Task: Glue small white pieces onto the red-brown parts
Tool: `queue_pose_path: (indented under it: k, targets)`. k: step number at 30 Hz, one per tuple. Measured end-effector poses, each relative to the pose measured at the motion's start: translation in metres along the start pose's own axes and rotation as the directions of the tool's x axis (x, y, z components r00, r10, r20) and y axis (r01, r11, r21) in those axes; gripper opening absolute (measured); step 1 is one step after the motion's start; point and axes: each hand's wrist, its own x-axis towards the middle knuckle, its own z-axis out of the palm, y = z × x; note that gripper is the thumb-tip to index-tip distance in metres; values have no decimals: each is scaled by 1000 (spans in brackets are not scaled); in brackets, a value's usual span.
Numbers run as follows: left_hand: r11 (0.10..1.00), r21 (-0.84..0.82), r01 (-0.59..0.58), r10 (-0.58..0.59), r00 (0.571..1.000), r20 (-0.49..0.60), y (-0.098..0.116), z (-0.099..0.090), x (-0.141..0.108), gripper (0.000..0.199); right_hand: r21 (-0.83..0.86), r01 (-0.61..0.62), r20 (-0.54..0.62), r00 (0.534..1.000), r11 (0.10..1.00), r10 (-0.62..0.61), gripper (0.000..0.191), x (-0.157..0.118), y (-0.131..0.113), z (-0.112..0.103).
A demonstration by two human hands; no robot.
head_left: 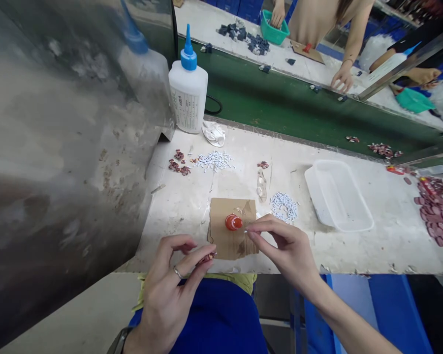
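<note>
My left hand point(175, 275) pinches a small reddish-brown piece point(205, 258) between thumb and fingertips, near the table's front edge. Between the thumb and forefinger of my right hand point(280, 246) is a tiny white piece point(246, 231). Both hands are raised on either side of a cardboard square point(221, 246). On that cardboard sits a small red cap-like cup point(234, 222), just left of my right fingertips. Small white-and-blue pieces lie in a ring-shaped pile point(283, 207) beyond my right hand and in another pile point(216, 161) farther back. Several reddish-brown pieces point(177, 164) lie beside the back pile.
A glue bottle point(188, 93) with a blue nozzle stands at the back left beside a metal panel point(77, 137). A clear plastic tray point(339, 196) and reddish-brown discs point(437, 211) are on the right. Past the green conveyor belt point(266, 98), other people's hands point(342, 78) work.
</note>
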Motion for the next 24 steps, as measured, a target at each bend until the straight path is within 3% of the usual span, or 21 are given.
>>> queue_pose_path:
  k: [7,13,18,24]
  targets:
    - [941,-215,263,-265,964,19,11,-1,-1,20,132,51,-24,999,990,-49,17,-10,-18,22]
    - [721,-513,466,-470,873,134,27,-3,0,18,169,137,-41,990,976,-132,20,-17,-38,32]
    - [688,-536,489,-484,860,162,33,-6,0,26,154,184,-24,983,971,-183,25,-18,-50,31]
    - [715,-559,419,-418,898,137,33,-5,4,30,148,220,-4,975,964,-222,26,-14,-52,31]
